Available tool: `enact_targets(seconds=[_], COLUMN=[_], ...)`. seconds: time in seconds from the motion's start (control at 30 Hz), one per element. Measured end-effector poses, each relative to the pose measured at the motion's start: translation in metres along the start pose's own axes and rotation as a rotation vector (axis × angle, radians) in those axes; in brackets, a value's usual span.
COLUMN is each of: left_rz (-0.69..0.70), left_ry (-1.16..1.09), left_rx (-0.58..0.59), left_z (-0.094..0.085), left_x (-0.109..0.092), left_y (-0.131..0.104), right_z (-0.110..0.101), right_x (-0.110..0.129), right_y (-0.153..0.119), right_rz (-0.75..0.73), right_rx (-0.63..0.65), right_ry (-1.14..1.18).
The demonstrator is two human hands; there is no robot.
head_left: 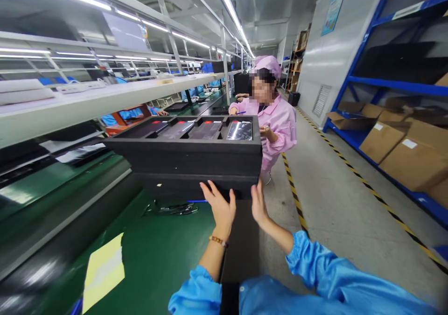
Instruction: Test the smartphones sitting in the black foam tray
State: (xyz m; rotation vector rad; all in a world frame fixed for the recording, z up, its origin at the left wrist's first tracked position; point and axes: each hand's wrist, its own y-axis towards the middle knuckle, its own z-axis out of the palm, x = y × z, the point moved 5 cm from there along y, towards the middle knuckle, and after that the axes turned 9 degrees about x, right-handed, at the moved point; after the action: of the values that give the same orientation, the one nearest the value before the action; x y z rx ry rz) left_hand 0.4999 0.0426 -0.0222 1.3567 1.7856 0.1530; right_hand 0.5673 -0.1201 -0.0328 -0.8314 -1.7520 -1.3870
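Note:
Two black foam trays point(196, 158) are stacked at the middle of the view, by the right edge of the green work surface point(161, 254). Dark flat pieces with clear film and red tabs point(240, 130) lie in compartments of the upper tray. My left hand point(221, 207) has its fingers spread against the near side of the lower tray. At that tray's near right corner is my right hand point(259, 205), palm toward the tray, fingers stretched out. Neither hand is wrapped round anything.
Yellow paper point(105, 270) and black cables point(178, 209) lie on the green surface. A person in pink point(278, 123) stands beyond the trays. At left runs a white shelf point(115, 95); blue racks point(392, 84) with cardboard boxes point(413, 151) stand at right.

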Motion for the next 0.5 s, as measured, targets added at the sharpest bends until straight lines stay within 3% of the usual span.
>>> enact_targets(seconds=[0.13, 0.17, 0.23, 0.27, 0.37, 0.5], left_rz=[0.189, 0.226, 0.271, 0.279, 0.258, 0.261], left_ry=[0.064, 0.085, 0.128, 0.148, 0.188, 0.169], left_rx=[0.261, 0.33, 0.452, 0.505, 0.615, 0.683], left_z=[0.009, 0.008, 0.005, 0.003, -0.009, -0.033], left_x=[-0.021, -0.022, -0.017, -0.013, 0.003, 0.021], left_y=[-0.043, -0.053, -0.071, -0.079, -0.099, -0.111], right_z=[0.028, 0.042, 0.075, 0.087, 0.116, 0.152], right_x=[0.044, 0.059, 0.093, 0.105, 0.13, 0.154], right_y=[-0.107, -0.133, -0.186, -0.204, -0.23, -0.237], right_rz=[-0.133, -0.23, -0.59, -0.691, -0.834, -0.983], right_rx=[0.209, 0.34, 0.735, 0.852, 1.093, 1.236], right_ry=[-0.073, -0.088, -0.16, -0.183, -0.259, -0.311])
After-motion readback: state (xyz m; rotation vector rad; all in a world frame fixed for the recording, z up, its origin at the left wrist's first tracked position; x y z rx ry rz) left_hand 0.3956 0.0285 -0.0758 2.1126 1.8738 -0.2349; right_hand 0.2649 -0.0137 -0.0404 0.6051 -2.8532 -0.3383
